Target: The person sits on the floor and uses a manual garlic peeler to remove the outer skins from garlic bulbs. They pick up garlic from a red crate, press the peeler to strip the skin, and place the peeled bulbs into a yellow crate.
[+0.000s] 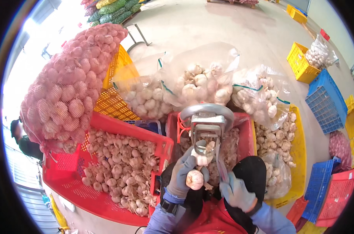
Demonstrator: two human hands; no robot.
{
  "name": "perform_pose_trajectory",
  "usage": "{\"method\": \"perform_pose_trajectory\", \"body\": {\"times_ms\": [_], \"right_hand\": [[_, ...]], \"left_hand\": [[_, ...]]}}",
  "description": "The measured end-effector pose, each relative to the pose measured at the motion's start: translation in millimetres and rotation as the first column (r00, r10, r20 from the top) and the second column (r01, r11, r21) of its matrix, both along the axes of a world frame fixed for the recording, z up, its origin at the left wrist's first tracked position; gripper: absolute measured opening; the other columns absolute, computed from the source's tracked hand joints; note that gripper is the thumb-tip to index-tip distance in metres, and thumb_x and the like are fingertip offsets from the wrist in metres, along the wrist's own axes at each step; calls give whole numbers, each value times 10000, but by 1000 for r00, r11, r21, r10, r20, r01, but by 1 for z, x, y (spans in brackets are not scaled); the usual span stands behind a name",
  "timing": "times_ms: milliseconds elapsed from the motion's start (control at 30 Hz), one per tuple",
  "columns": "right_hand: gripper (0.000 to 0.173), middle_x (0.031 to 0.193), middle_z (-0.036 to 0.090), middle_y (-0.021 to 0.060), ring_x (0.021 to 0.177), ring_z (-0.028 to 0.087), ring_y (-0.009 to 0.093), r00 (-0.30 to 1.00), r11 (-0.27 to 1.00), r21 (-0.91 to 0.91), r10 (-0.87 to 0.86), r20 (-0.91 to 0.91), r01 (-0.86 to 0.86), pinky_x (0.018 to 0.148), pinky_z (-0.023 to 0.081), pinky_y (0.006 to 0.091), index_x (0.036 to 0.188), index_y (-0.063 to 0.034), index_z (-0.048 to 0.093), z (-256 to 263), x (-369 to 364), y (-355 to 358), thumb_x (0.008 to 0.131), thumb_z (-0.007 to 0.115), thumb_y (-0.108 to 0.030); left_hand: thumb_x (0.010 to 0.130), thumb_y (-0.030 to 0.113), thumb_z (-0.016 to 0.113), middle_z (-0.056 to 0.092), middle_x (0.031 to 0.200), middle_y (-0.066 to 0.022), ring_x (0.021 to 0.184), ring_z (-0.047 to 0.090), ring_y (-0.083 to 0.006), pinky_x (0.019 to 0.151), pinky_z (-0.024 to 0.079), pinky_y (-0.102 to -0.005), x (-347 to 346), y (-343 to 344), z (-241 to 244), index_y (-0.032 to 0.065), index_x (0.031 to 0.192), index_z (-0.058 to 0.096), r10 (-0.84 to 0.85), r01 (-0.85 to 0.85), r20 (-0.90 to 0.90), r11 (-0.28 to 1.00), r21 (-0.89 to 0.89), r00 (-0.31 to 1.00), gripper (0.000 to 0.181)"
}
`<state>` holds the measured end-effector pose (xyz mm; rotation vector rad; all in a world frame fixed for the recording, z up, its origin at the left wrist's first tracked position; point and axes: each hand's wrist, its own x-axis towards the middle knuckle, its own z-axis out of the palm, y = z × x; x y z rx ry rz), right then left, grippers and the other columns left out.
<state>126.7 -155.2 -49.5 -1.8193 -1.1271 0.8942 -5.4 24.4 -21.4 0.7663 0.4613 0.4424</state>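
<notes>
My left hand (180,175), in a grey glove, holds two garlic bulbs. The upper garlic bulb (202,159) sits against the lower end of a metal cutting device (208,122) with a thick rounded bar across its top. Lower in the fingers is a second garlic bulb (194,180), round and pale with faint purple streaks. My gloved right hand (238,193) is closed around a narrow pinkish handle (222,169), which runs up beside the device's right side; its far end is hard to make out. Beneath the device, a red bin (247,125) holds papery skins and scraps.
To the left are a red crate (100,209) of garlic bulbs and a bulging pink mesh sack (71,87). Clear plastic bags (200,82) of garlic stand ahead. A yellow crate (299,163) is at the right, beyond it blue crates (326,102). One person (27,143) is far left.
</notes>
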Motion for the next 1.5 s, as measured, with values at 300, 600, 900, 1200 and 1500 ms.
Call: {"method": "perform_pose_trajectory", "body": {"times_ms": [300,600,900,1200,1500], "right_hand": [[530,1331,595,217,1103,618,386,915,892,453,-180,362,-4,925,489,463,1352,-34,585,39,3,4,854,721,-156],[494,1173,684,133,1012,665,260,984,904,413,-41,-172,110,886,535,364,1291,14,612,42,-11,-11,872,777,-192],[461,928,685,29,752,595,77,789,971,135,-74,-610,195,671,496,243,1271,32,652,30,-21,-42,954,731,-292],[301,1084,639,88,859,648,142,837,785,364,-334,-434,501,721,519,270,1156,-3,711,48,-30,-32,859,748,-31],[267,816,659,48,682,618,151,901,864,342,-243,-359,369,615,493,284,1043,22,717,43,-30,-25,832,801,-118]], "left_hand": [[858,499,748,665,1166,-151,670,687,-204,555,547,-315,-34,-21,7,-22,1508,393,-68,71,-41,995,68,997,906],[988,238,664,708,883,-88,641,655,-131,589,518,-250,-46,-61,29,-32,1126,655,-174,207,-347,976,61,922,304],[963,254,702,686,1133,-84,908,654,-142,831,522,-277,-38,-80,26,-44,1407,520,-206,281,-280,923,262,938,564],[1092,309,443,644,914,-16,679,614,-96,591,484,-224,-51,-88,9,-25,1290,594,-114,106,-104,991,-81,988,417],[1042,377,518,712,941,-114,647,646,-147,578,512,-250,-47,-92,33,-68,1227,606,-194,215,-276,975,48,941,490]]}}
